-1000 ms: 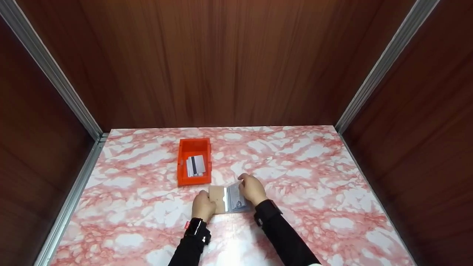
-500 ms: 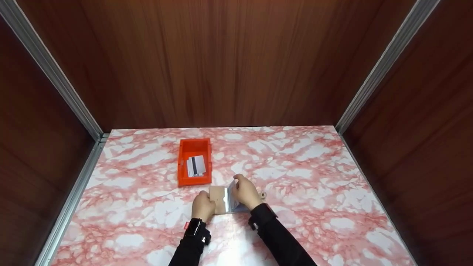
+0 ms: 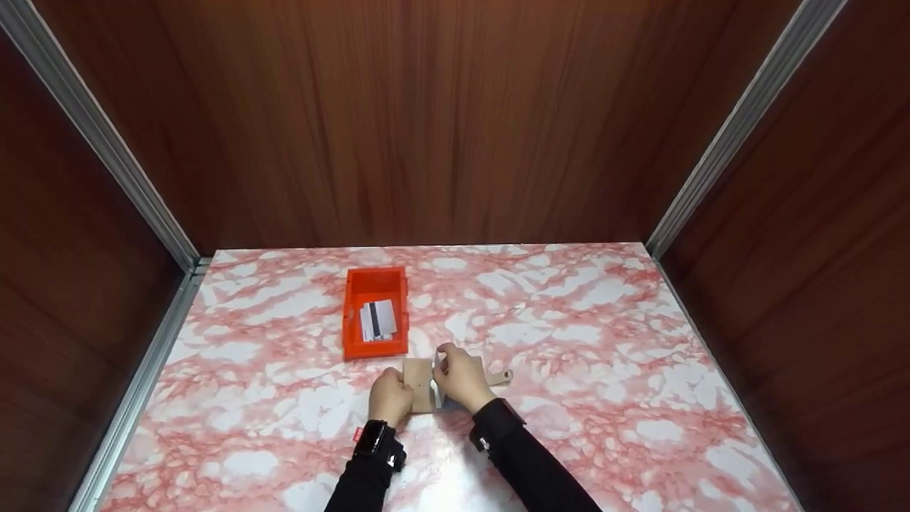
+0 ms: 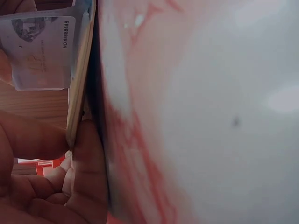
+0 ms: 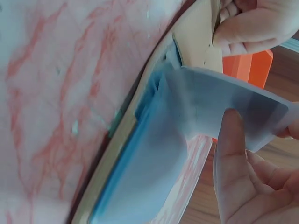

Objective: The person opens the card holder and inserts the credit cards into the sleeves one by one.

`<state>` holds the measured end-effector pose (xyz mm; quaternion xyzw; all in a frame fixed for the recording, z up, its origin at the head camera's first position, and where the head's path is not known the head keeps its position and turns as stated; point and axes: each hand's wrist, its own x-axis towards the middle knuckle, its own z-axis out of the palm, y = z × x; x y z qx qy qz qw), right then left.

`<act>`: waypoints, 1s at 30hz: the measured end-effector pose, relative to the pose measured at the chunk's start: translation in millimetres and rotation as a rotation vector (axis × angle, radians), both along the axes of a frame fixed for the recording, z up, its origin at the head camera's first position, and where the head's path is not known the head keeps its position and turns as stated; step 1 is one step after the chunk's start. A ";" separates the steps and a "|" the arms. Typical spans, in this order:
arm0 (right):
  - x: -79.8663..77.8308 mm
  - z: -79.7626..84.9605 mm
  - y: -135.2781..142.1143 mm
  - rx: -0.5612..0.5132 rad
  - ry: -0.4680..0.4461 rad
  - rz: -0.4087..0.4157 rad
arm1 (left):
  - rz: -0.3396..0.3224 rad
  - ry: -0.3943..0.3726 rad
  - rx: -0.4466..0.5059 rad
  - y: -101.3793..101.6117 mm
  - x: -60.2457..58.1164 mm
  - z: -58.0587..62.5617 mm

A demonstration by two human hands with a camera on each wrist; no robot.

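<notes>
Fingers (image 5: 231,140) pinching, both sides. Desk (image 3: 604,427) carries bin (image 3: 375,349); open wallet (image 3: 419,387) between its 4 and 5 o'clock. Left hand (image 3: 389,395) grips wallet's 9 o'clock edge, likely to steady it; right hand (image 3: 465,380) holds one sleeve (image 5: 205,102) up, probably parting it from the rest.

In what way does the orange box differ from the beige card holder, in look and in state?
The orange box is plain orange; the beige card holder has clear sleeves. The orange box is deep-walled and open-topped; the beige card holder is thin and spread open. No hand touches the orange box; the left hand grips the beige card holder, while the right hand pinches a raised sleeve of it. Both contain cards.
</notes>
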<state>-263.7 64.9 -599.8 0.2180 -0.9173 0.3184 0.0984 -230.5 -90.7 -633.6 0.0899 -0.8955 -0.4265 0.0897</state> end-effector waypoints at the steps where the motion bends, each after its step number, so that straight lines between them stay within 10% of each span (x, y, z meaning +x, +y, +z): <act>1: 0.7 0.4 -0.5 0.004 -0.014 0.000 | -0.001 0.001 -0.001 0.0 -0.4 -0.1; 16: 3.5 -2.2 -4.1 -0.038 -0.156 0.054 | -0.007 -0.016 0.008 -0.5 0.1 1.4; 30: 2.8 -4.1 -1.9 -0.023 -0.105 0.045 | 0.006 -0.008 -0.010 0.4 -1.0 1.6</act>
